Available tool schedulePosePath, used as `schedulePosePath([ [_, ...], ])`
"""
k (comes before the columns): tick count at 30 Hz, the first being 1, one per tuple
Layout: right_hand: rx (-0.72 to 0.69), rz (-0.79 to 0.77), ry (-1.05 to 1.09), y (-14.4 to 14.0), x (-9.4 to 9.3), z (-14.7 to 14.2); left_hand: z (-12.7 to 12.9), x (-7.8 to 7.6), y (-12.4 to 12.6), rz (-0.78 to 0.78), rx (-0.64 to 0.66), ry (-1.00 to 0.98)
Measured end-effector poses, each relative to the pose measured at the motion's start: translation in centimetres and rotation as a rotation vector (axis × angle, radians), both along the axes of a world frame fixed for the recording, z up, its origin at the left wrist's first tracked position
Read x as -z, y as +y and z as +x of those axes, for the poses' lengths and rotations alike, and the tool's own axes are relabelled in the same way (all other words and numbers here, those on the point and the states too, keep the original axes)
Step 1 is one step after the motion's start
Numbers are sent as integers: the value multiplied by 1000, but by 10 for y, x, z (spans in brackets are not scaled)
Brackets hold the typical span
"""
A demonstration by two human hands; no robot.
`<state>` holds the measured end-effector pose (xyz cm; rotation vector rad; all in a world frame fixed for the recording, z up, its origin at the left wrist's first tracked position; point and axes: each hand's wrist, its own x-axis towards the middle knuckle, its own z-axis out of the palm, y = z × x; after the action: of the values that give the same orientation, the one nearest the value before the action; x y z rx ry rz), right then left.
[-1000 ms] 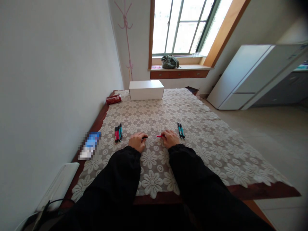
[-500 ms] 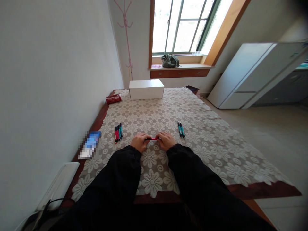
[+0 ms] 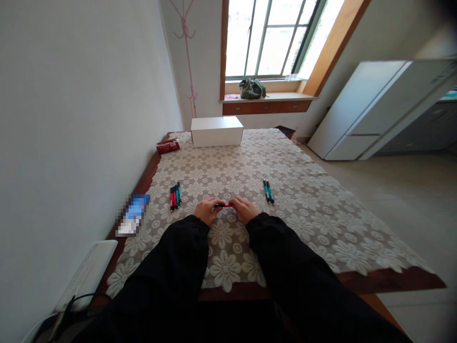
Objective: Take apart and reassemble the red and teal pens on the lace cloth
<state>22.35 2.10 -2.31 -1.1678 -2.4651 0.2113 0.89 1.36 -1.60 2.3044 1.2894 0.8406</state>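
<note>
Left hand (image 3: 205,210) and right hand (image 3: 243,209) closed on opposite ends of a red pen (image 3: 225,205), held level just above the lace tablecloth (image 3: 321,209), near the table's front edge. Cluster of red and teal pens (image 3: 175,196) lying toward the left edge; two teal pens (image 3: 268,191) just right of the hands. White box (image 3: 216,131) at the far edge.

sleeves: long, black, loose | cuffs: gathered at wrists | hands: bare, no gloves
</note>
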Motion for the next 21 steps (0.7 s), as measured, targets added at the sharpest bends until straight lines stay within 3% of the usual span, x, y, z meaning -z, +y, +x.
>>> schedulePosePath([
  [12, -6, 77, 30, -3, -6, -2, 1, -4, -2, -30, 13, 21],
  [21, 59, -3, 49, -7, -6, -4, 2, -5, -3, -36, 0, -17],
])
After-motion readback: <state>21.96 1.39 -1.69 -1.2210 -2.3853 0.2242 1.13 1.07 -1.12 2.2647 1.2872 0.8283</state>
